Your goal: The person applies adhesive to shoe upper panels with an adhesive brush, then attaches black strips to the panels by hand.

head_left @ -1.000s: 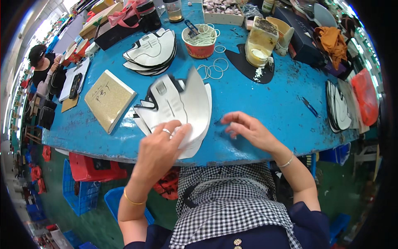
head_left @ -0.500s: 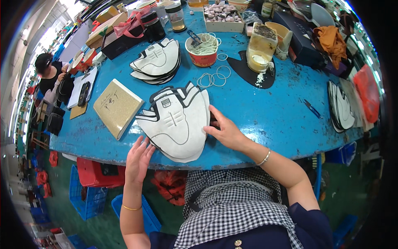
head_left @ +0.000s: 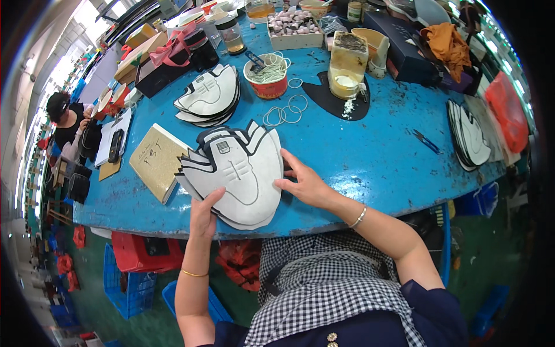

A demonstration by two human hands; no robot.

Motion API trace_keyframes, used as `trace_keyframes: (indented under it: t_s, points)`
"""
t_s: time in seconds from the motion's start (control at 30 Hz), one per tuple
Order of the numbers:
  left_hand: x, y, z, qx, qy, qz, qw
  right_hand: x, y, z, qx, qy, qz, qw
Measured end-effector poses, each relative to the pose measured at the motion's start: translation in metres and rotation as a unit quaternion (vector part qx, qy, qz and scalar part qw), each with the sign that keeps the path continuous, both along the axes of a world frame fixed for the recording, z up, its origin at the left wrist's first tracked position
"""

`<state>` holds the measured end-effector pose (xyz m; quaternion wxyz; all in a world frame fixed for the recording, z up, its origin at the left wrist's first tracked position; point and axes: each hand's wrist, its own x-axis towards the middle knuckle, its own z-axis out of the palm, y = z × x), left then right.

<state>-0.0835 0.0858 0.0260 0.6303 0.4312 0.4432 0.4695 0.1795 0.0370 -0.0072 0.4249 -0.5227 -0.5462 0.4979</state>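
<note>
A stack of white, black-edged shoe upper pieces (head_left: 245, 179) lies near the table's front edge, its layers fanned slightly at the left. My left hand (head_left: 206, 213) grips its lower left edge, thumb on the top piece and fingers hidden below. At the right edge my right hand (head_left: 305, 180) is closed around the stack, thumb on the face and fingertips partly out of sight. Behind it sits a second pile of similar pieces (head_left: 208, 95). A gold-covered notebook (head_left: 155, 162) lies just left of the held stack.
Beyond are a red-rimmed tub of rubber bands (head_left: 269, 87), loose bands (head_left: 286, 113) and a block-shaped container with white paste (head_left: 347, 69) on a black piece. Snips (head_left: 426, 141) and another pile of pieces (head_left: 468, 136) lie right. A co-worker (head_left: 68, 121) sits far left.
My left hand has moved from beside the stack onto its lower left edge and now grips it. Lower layers show more at the left. The whole view has shifted slightly.
</note>
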Motion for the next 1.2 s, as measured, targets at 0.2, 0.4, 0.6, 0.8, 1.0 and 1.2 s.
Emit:
trace_keyframes:
  t_s: [0.2,0.4,0.6,0.8,1.0,1.2]
  points:
    - [0.010,-0.016,-0.022,-0.091,-0.228,0.042,0.968,0.010,-0.007,0.002,-0.007,0.075,-0.016,0.997]
    - [0.041,-0.077,-0.002,-0.053,-0.334,-0.026,0.941,0.024,-0.060,0.036,-0.153,0.345,0.104,0.920]
    - [0.073,-0.085,-0.019,-0.113,-0.207,-0.033,0.971,0.051,-0.087,0.033,-0.106,0.337,0.066,0.933]
    - [0.109,-0.112,-0.016,-0.053,-0.034,-0.164,0.984,0.091,-0.145,0.032,-0.052,0.296,-0.059,0.952]
    - [0.181,-0.110,-0.002,0.153,-0.020,-0.359,0.920,0.180,-0.179,0.041,-0.005,0.251,-0.293,0.923]
    - [0.191,-0.108,-0.037,0.290,0.162,-0.353,0.875,0.297,-0.124,0.047,0.115,0.358,-0.416,0.828]
